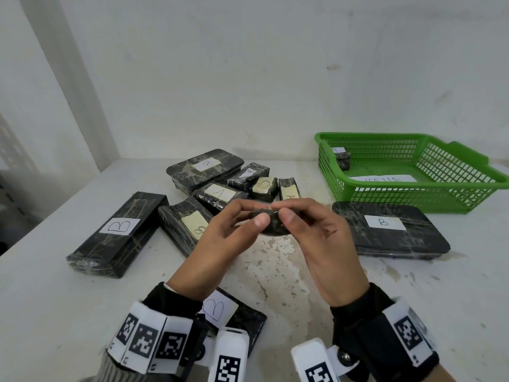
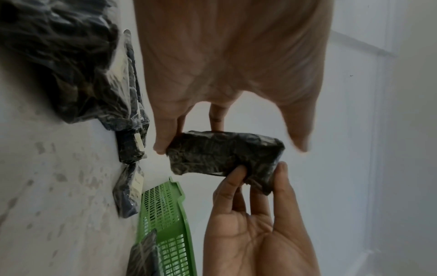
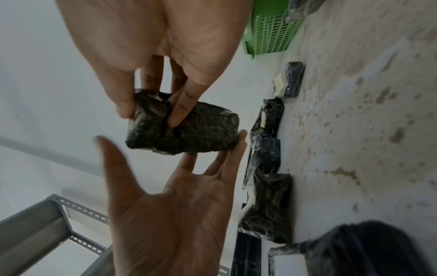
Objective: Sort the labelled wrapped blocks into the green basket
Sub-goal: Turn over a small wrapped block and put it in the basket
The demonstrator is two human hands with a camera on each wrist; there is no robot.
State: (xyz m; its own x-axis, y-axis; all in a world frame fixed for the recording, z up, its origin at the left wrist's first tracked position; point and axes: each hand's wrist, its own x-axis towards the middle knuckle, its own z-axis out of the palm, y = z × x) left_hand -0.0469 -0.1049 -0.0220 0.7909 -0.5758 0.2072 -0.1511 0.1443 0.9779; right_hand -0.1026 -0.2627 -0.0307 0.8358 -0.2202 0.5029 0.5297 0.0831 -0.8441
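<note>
I hold a small black wrapped block (image 1: 272, 226) above the table's middle; its label does not show. My right hand (image 1: 283, 213) pinches one end between thumb and fingers, as the right wrist view shows for the right hand (image 3: 149, 115) on the block (image 3: 189, 134). My left hand (image 1: 261, 215) lies open at the other end, straight fingers touching the block (image 2: 224, 151), thumb apart. The green basket (image 1: 413, 194) stands at the back right with one small labelled block (image 1: 343, 158) inside. Several wrapped blocks lettered A, B and C lie behind my hands.
Long B blocks (image 1: 118, 232) lie to the left, a wide B block (image 1: 385, 230) sits in front of the basket, and another B block (image 1: 228, 312) lies under my left wrist. A white paper (image 1: 382, 178) lies on the basket floor. A wall closes the table's back.
</note>
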